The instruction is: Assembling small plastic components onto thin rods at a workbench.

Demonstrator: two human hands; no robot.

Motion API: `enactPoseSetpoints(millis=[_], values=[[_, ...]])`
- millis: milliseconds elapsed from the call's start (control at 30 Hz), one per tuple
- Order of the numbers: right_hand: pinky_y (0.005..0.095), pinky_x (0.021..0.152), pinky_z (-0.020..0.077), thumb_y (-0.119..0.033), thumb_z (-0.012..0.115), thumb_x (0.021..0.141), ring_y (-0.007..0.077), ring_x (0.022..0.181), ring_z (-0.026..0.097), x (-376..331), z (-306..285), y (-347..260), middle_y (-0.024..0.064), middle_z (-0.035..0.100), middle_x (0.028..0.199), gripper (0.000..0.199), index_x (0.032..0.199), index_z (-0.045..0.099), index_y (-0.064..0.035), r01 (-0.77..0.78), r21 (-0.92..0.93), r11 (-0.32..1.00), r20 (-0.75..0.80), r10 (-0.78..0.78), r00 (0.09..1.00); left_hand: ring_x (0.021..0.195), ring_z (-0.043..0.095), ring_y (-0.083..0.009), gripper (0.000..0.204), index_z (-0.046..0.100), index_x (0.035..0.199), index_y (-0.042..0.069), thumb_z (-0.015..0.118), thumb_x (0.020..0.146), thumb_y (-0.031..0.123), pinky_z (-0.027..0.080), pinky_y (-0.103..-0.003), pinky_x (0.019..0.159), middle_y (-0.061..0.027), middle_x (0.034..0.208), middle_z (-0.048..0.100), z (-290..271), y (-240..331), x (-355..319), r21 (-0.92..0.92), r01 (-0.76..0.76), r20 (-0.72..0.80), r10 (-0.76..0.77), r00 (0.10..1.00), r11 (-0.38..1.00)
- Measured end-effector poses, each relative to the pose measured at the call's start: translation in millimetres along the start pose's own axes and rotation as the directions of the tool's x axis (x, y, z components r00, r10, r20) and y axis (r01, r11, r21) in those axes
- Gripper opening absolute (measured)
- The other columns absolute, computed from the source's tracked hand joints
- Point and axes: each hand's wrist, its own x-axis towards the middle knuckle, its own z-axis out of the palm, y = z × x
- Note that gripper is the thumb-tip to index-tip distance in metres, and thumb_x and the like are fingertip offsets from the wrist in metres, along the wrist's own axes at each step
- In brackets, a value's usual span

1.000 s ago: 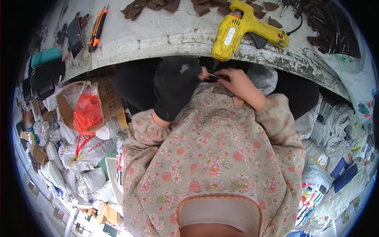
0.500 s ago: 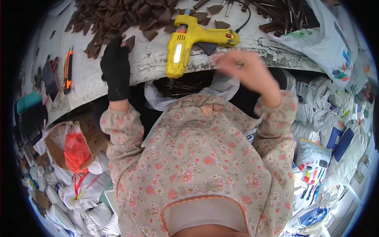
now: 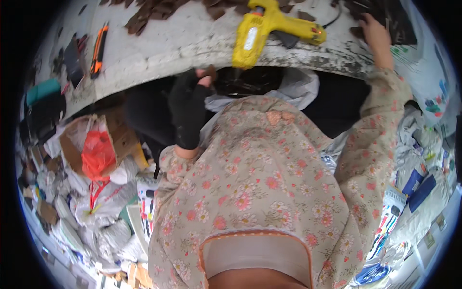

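My left hand (image 3: 188,103), in a black glove with bare fingertips, is pinched on a small brown piece (image 3: 211,73) just below the table edge. My right hand (image 3: 378,38) is bare and stretched to the far right, at the pile of dark brown tubes and rods (image 3: 402,21); its fingertips blur into the pile, so their grip is unclear. Between the hands a yellow hot glue gun (image 3: 250,41) lies on the table, its nozzle jutting over the edge. Under the nozzle, a white plastic bag (image 3: 301,89) in my lap holds dark thin pieces.
Curled brown pieces (image 3: 156,12) lie heaped at the table's far side. An orange-and-black utility knife (image 3: 99,50) rests on the left, near a dark flat object (image 3: 74,62). A cardboard box (image 3: 72,139) with a red bag stands below left. Packed plastic bags (image 3: 418,192) crowd the right.
My left hand has come down and right from the brown heap to below the table edge, carrying a brown piece. My right hand has swung right to the tube pile. The view has shifted.
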Motion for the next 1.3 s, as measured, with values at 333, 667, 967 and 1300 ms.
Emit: enactPoseSetpoints(millis=[333, 667, 967, 1300], values=[[0.0299, 0.077, 0.0486, -0.015, 0.046, 0.091, 0.019, 0.09, 0.058, -77.8, -78.6, -115.8, 0.0159, 0.058, 0.109, 0.027, 0.112, 0.053, -0.001, -0.031, 0.983, -0.181, 0.038, 0.033, 0.999, 0.073, 0.059, -0.0136, 0.026, 0.052, 0.107, -0.003, 0.058, 0.086, 0.011, 0.05, -0.025, 0.062, -0.0092, 0.087, 0.06, 9.8, 2.1, -29.7, -0.313, 0.342, 0.269, -0.262, 0.927, 0.886], [0.0382, 0.089, 0.0435, -0.022, 0.071, 0.072, 0.0363, 0.106, 0.051, -111.4, -115.3, -208.8, 0.0233, 0.042, 0.127, 0.069, 0.13, 0.039, -0.0011, 0.21, 0.506, 0.837, -0.06, -0.209, 0.976, 0.069, 0.058, -0.0121, 0.021, 0.054, 0.101, -0.002, 0.057, 0.087, 0.012, 0.049, -0.024, 0.058, -0.0066, 0.083, 0.06, 17.2, 0.0, -25.2, -0.246, 0.293, 0.291, -0.217, 0.932, 0.924], [0.0384, 0.087, 0.0446, -0.018, 0.073, 0.069, 0.0352, 0.105, 0.052, -99.6, -105.7, -196.4, 0.0176, 0.047, 0.125, 0.063, 0.124, 0.046, -0.0016, 0.206, 0.548, 0.811, 0.002, -0.248, 0.969, 0.064, 0.058, -0.0111, 0.021, 0.055, 0.102, -0.003, 0.057, 0.087, 0.012, 0.046, -0.022, 0.053, -0.0072, 0.08, 0.06, 22.1, -2.0, -23.4, -0.325, 0.3, 0.267, -0.218, 0.939, 0.897], [0.0241, 0.072, 0.0458, -0.004, 0.051, 0.088, 0.0121, 0.083, 0.054, -115.3, -86.3, -191.7, 0.0093, 0.055, 0.112, 0.035, 0.122, 0.048, 0.0002, 0.408, 0.649, 0.642, -0.281, -0.295, 0.913, 0.062, 0.053, -0.0091, 0.025, 0.057, 0.1, 0.002, 0.054, 0.091, 0.025, 0.041, -0.023, 0.055, -0.0049, 0.078, 0.059, 10.3, 6.1, -22.9, -0.31, 0.291, 0.252, -0.216, 0.943, 0.905]])
